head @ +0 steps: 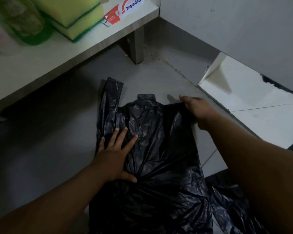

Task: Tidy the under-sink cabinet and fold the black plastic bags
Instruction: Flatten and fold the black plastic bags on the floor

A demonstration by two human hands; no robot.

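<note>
Folding's barely started imo: black bag (152, 149) is spread on the floor (41, 149), still crumpled. Left hand (115, 156) presses flat, fingers splayed; right hand (198, 110) pinches its far right edge. Another bag (230, 208) waits behind.

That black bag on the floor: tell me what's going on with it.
A person is flattening a black plastic bag on the grey floor. The left hand presses it down with spread fingers, while the right hand grips its upper right edge. One handle is laid out straight. It is not folded yet. More black plastic lies at lower right.
</note>
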